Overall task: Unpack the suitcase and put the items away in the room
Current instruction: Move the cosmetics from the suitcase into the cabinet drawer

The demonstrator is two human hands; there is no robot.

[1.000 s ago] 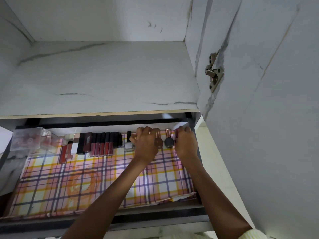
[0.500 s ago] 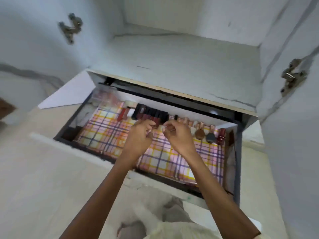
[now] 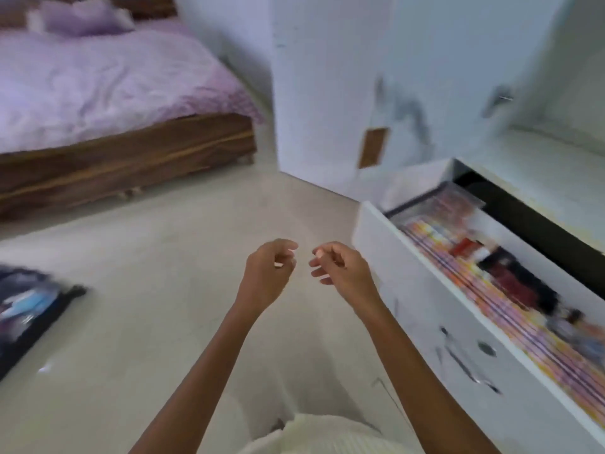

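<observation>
Fingers (image 3: 322, 273) curl loosely, empty; I see left hand (image 3: 265, 276) and right hand (image 3: 347, 273) have left the drawer (image 3: 425, 322) (open).

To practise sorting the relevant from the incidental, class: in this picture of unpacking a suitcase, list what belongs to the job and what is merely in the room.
Part of the job: suitcase at the left edge; open drawer; cosmetics lined up inside it; left hand and right hand, both empty.

Just there: bed; purple bedcover; pillow.
</observation>
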